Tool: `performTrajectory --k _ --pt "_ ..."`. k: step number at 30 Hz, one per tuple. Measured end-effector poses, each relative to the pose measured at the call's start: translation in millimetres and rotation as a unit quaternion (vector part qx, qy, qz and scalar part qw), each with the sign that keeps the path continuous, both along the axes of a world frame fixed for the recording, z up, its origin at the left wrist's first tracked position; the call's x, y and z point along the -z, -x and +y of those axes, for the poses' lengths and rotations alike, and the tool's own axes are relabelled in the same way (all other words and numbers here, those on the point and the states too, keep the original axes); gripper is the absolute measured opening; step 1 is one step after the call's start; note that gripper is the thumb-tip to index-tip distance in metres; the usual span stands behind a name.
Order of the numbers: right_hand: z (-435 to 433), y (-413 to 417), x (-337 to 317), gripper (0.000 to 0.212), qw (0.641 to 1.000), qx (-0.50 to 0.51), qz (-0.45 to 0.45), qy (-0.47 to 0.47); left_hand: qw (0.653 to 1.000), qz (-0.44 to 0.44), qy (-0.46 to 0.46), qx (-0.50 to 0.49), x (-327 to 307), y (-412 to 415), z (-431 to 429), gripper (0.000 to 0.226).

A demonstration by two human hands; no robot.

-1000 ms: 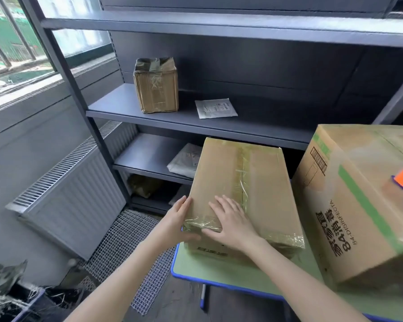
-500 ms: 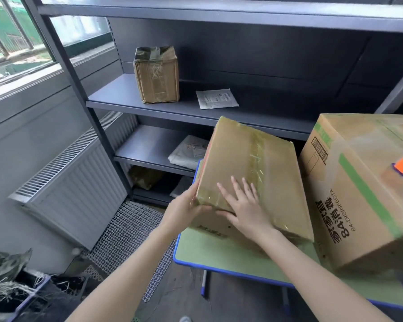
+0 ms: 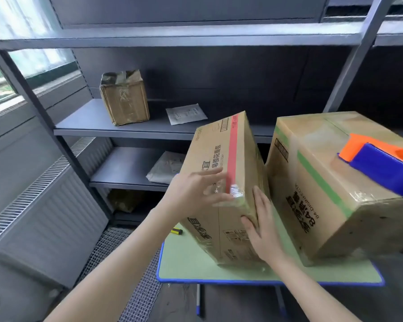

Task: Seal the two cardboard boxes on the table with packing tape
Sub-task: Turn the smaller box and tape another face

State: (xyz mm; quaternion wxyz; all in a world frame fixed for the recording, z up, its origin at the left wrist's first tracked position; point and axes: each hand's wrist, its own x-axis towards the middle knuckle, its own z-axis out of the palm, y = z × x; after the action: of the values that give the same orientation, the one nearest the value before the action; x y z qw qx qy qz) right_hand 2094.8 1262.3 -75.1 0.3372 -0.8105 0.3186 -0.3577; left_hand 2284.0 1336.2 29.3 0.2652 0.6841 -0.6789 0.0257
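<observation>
My left hand (image 3: 196, 191): fingers straight, flat on printed face of red-striped cardboard box (image 3: 240, 159), steadying tilt. Box on edge between my palms, on green blue-rimmed table (image 3: 191, 266), probably to reach untaped side. My right hand (image 3: 263, 228): fingers straight, bracing its corner. Beyond right fingers: larger green-striped cardboard box (image 3: 312, 189), orange-blue tape dispenser (image 3: 382, 166) on top, handy.

A dark metal shelving rack (image 3: 130, 133) fills 12 o'clock. On its middle shelf, at 11 o'clock, stands a small crumpled carton (image 3: 126, 101), with a flat paper packet (image 3: 186, 113) (print unreadable) beside it. A white radiator (image 3: 49, 205) is at 9 o'clock. A yellow cutter (image 3: 176, 231) lies on the worktop (image 3: 186, 263).
</observation>
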Motion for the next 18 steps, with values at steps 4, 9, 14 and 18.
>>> performTrajectory --k 4,9,14,18 --pt "-6 21 -13 0.08 0.998 0.049 -0.003 0.032 0.99 -0.002 -0.129 -0.062 25 -11 -1 0.071" --pt "-13 21 -48 0.06 0.983 0.056 -0.017 0.173 0.988 0.073 -0.134 -0.017 40 -1 -5 0.08" --pt "-25 26 -68 0.084 0.958 0.077 0.204 0.189 0.992 0.042 -0.115 -0.005 45 15 -10 0.098" --pt "-30 38 -63 0.082 0.969 0.065 0.179 0.156 0.994 0.057 -0.09 0.0 46 23 -13 0.096"
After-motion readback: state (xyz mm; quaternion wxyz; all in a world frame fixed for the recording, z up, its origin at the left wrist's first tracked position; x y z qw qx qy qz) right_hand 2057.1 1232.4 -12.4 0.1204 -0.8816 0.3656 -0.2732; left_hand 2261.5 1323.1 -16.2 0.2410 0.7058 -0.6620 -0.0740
